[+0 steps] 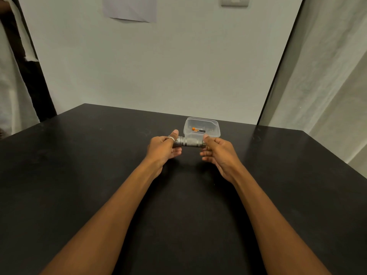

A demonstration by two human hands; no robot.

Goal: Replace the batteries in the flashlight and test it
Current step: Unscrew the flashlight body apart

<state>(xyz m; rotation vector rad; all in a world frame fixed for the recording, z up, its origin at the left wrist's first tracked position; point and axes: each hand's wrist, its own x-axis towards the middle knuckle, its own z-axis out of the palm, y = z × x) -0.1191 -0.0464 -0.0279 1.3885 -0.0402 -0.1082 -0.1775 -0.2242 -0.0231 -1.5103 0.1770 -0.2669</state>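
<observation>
Metal flashlight (188, 143) horiz. btwn both hands' fingers (204, 153).

Head view, forward and down, near table (79, 175)

- Both bare arms reach straight out in front.
- The left hand (162, 148) is curled, thumb on top.
- The right hand (217, 150) is curled too, palms facing each other.

Worktop (79, 175) open left, right, near; clear tub (201, 128) just beyond held flashlight (188, 143) blocks far-centre; wall (158, 66) bounds far edge
</observation>
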